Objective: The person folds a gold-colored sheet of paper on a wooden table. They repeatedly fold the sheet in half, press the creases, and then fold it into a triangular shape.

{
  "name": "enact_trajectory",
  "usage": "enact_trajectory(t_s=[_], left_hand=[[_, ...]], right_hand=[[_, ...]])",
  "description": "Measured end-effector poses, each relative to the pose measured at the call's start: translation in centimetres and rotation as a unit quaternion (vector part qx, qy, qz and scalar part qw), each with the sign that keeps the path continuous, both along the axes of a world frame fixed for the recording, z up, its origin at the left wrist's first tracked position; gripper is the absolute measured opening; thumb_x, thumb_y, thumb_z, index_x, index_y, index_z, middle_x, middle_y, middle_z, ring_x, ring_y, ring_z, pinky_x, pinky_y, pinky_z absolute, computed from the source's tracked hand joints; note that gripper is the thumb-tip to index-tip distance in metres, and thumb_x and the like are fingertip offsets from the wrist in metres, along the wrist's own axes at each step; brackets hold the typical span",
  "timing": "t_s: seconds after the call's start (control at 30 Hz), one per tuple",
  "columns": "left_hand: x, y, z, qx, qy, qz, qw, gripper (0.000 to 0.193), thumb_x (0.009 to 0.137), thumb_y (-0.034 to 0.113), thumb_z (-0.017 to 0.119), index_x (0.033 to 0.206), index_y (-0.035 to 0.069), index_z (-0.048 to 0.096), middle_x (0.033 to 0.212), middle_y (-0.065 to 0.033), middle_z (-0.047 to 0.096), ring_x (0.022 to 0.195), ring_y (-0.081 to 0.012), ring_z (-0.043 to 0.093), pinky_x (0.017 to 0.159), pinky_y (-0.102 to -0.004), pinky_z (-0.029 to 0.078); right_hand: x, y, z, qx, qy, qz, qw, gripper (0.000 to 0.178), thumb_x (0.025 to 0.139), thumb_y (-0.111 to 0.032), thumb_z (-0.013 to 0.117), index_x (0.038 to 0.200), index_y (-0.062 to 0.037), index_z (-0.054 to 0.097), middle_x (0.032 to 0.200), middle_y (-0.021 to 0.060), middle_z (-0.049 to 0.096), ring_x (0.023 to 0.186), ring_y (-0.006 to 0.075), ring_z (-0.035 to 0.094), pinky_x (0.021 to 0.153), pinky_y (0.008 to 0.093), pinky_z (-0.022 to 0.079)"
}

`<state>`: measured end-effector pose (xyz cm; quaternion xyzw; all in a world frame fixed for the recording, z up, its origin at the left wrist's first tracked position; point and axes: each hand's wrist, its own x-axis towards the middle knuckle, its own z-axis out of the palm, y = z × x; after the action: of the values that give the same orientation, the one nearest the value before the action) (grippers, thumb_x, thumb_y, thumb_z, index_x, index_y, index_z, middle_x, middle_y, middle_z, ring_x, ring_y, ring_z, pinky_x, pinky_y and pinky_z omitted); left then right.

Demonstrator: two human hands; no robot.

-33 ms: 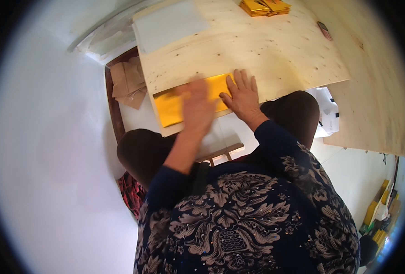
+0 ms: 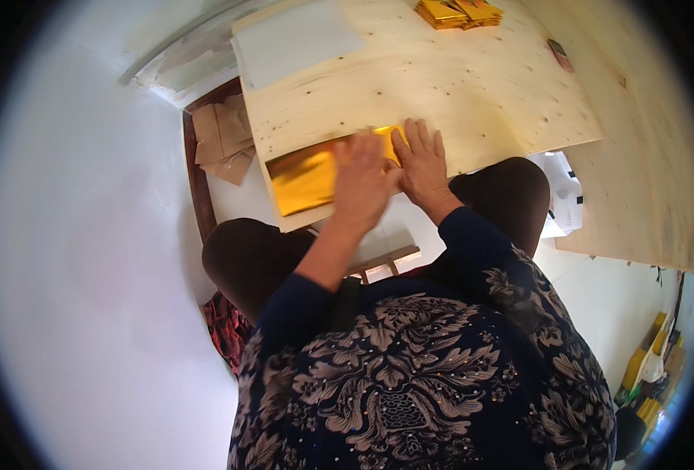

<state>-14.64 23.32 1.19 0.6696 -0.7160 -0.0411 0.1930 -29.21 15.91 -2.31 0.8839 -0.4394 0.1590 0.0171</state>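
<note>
Gold sheet pressed flat on desk under two open hands

The gold sheet [image 2: 304, 186] is laid lengthwise along the near edge of the desk [image 2: 472, 98], toward its left corner. Its left part is left uncovered; the middle and right end are largely hidden by hands. Whether one layer or a folded piece is there cannot be told.

The right hand [image 2: 424, 163] is placed over the right end, fingers extended and a little apart, nothing clamped. The left hand [image 2: 360, 182] is set just beside it over the middle, blurred; its grip also looks flat and unclosed. Whether the two hands are touching cannot be told, nor how hard the sheet is pressed.

A pale sheet [image 2: 298, 43] and a stack of gold pieces [image 2: 458, 14] are seen at the far side, well apart from the hands.

Smoothing appears to be the step in hand. For a good result, the right end should be kept pinned by the right hand, and even pressure applied with a flat left palm, along the length. Fingertip digging should be avoided, since shiny material could be creased; the long edges should be kept parallel to the desk edge.
</note>
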Motion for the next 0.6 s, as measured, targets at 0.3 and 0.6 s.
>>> enact_trajectory(t_s=[0.3,0.6], left_hand=[[6.6,1.9,-3.8,0.090,-0.074,0.194,0.974,0.071,0.096,0.046,0.047,0.150,0.002,0.032,0.159,-0.0141,0.025,0.148,-0.0270,0.019,0.119,-0.0525,0.009],[9.0,3.7,-3.7,0.077,-0.048,0.234,0.968,0.068,0.098,0.042,0.046,0.151,0.003,0.028,0.160,-0.0138,0.021,0.149,-0.0279,0.017,0.118,-0.0549,0.008]], right_hand=[[0.2,0.1,0.2,-0.002,-0.004,0.001,1.000,0.057,0.092,-0.046,0.056,0.136,-0.0096,0.053,0.149,0.0179,0.039,0.142,0.0365,0.030,0.115,0.0572,0.017],[3.7,0.5,2.9,-0.007,-0.069,-0.001,0.998,0.061,0.091,-0.043,0.059,0.133,-0.0008,0.051,0.148,0.0240,0.038,0.140,0.0388,0.033,0.114,0.0553,0.021]])
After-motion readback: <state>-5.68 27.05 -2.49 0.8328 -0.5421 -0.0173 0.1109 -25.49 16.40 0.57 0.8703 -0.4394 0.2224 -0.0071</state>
